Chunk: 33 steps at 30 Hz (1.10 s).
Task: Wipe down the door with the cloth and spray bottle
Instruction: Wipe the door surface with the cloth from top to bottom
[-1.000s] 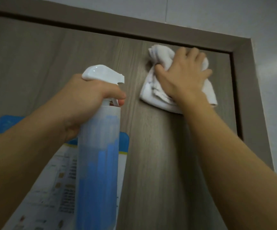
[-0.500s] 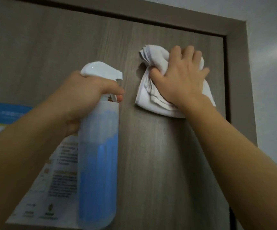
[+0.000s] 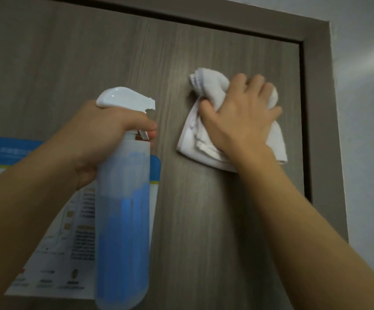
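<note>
Pressing the white cloth [image 3: 206, 139] flat against the wood-grain door [image 3: 204, 220], the right hand [image 3: 239, 121] sits at about 2 o'clock in the head view, close under the top of the door and just left of the dark gap along the door frame [image 3: 318, 130]. Its grip is spread over the bunched fabric, thumb hooked into a fold at the left (fingertips blurred, so how far they curl is unclear). The cloth spills out above the hand at 11 o'clock and below it at 5 o'clock.

Over at 9 o'clock, the left hand [image 3: 101, 139] wraps the neck of the spray bottle [image 3: 123, 220], a finger curled on the trigger below the white nozzle, which points at the door. The bottle stands upright, translucent, with blue liquid inside. Behind it, at 7 o'clock, a blue-topped printed notice [image 3: 54, 242] is stuck to the door. Pale wall [image 3: 365, 108] shows at 3 o'clock.
</note>
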Each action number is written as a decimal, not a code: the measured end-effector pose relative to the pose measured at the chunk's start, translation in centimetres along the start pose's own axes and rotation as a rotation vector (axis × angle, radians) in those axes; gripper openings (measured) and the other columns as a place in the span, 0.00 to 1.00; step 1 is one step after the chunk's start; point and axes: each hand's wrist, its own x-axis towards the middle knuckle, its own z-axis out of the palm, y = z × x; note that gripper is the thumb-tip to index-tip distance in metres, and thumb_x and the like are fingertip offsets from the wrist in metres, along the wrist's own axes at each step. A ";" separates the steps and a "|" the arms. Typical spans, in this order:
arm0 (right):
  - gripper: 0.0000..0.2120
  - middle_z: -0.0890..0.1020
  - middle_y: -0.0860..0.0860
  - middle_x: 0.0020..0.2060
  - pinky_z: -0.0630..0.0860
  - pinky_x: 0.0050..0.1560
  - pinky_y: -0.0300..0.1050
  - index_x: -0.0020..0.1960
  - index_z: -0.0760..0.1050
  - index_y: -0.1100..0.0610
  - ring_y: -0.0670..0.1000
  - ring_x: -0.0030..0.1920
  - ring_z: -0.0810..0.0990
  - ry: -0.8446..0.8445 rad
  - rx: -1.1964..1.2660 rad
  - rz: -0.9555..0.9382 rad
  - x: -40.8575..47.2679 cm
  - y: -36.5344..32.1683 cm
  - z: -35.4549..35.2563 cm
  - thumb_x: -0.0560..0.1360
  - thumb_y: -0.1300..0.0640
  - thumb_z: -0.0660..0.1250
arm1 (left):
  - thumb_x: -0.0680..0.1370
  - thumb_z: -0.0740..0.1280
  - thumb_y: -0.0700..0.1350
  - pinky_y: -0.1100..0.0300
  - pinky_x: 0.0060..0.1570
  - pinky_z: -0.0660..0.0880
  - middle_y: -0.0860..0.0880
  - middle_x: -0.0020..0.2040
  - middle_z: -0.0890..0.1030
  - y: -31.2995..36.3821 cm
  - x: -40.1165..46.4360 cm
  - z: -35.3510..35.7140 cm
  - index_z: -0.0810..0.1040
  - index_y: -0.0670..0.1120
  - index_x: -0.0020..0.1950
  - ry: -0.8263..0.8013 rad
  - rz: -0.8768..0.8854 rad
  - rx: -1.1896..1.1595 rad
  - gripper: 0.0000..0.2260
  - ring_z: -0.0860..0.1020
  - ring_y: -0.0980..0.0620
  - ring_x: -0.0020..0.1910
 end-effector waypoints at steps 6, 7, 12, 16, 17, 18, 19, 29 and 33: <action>0.27 0.69 0.53 0.57 0.58 0.47 0.54 0.61 0.68 0.52 0.56 0.57 0.67 -0.001 0.030 -0.166 -2.1 -4.7 0.9 0.72 0.33 0.57 | 0.45 0.82 0.53 0.40 0.63 0.76 0.43 0.45 0.87 -0.9 0.5 -0.8 0.87 0.50 0.36 -0.009 -0.047 -0.022 0.22 0.85 0.38 0.54; 0.27 0.69 0.53 0.57 0.58 0.47 0.54 0.60 0.68 0.52 0.56 0.57 0.67 -0.006 0.039 -0.182 -2.1 -4.4 0.9 0.72 0.33 0.58 | 0.42 0.83 0.54 0.40 0.63 0.77 0.42 0.46 0.87 -1.0 0.5 -0.8 0.87 0.50 0.37 -0.013 -0.050 -0.025 0.25 0.85 0.39 0.53; 0.27 0.69 0.54 0.58 0.59 0.48 0.55 0.60 0.68 0.53 0.58 0.60 0.67 -0.024 0.052 -0.173 -2.2 -0.5 0.1 0.72 0.33 0.59 | 0.49 0.76 0.51 0.48 0.55 0.81 0.44 0.39 0.87 -0.9 0.0 0.7 0.86 0.48 0.31 -0.010 -0.004 -0.057 0.14 0.86 0.43 0.45; 0.29 0.69 0.57 0.60 0.64 0.54 0.60 0.61 0.67 0.56 0.60 0.62 0.66 -0.016 0.008 -0.046 -1.9 4.5 -0.5 0.73 0.34 0.59 | 0.52 0.77 0.52 0.43 0.59 0.80 0.45 0.41 0.87 -1.4 -0.4 1.0 0.86 0.48 0.34 -0.021 -0.030 -0.066 0.14 0.86 0.43 0.48; 0.28 0.69 0.57 0.60 0.65 0.55 0.61 0.60 0.67 0.56 0.61 0.62 0.66 -0.008 0.010 -0.004 -1.9 5.7 -0.7 0.73 0.34 0.60 | 0.52 0.77 0.52 0.42 0.61 0.79 0.44 0.42 0.87 -1.5 -0.4 1.0 0.87 0.48 0.35 -0.018 -0.040 -0.055 0.15 0.86 0.42 0.49; 0.28 0.69 0.58 0.60 0.65 0.56 0.62 0.60 0.67 0.57 0.61 0.62 0.67 0.003 0.017 0.034 -2.0 6.7 -0.8 0.73 0.35 0.60 | 0.51 0.78 0.52 0.41 0.61 0.78 0.44 0.43 0.87 -1.6 -0.4 0.9 0.87 0.48 0.35 -0.016 -0.049 -0.051 0.15 0.86 0.42 0.50; 0.28 0.69 0.58 0.60 0.65 0.57 0.63 0.59 0.67 0.57 0.61 0.61 0.67 0.017 0.024 0.066 -2.1 7.5 -0.9 0.73 0.35 0.61 | 0.51 0.78 0.52 0.41 0.61 0.78 0.44 0.43 0.87 -1.8 -0.4 0.8 0.87 0.48 0.35 -0.015 -0.055 -0.046 0.15 0.86 0.42 0.49; 0.28 0.69 0.58 0.60 0.65 0.55 0.61 0.59 0.67 0.56 0.62 0.62 0.67 0.030 -0.005 0.093 -3.3 2.5 -0.5 0.72 0.34 0.59 | 0.50 0.77 0.52 0.43 0.59 0.79 0.42 0.43 0.87 -2.4 -0.7 -0.9 0.86 0.49 0.34 -0.002 -0.046 -0.007 0.15 0.85 0.38 0.52; 0.27 0.71 0.56 0.56 0.63 0.47 0.57 0.56 0.70 0.55 0.60 0.57 0.69 0.045 0.015 -0.101 -4.7 -2.2 0.5 0.69 0.34 0.57 | 0.51 0.77 0.51 0.44 0.56 0.80 0.41 0.39 0.85 -3.7 -0.8 -1.2 0.85 0.48 0.33 -0.067 -0.085 -0.006 0.14 0.86 0.39 0.46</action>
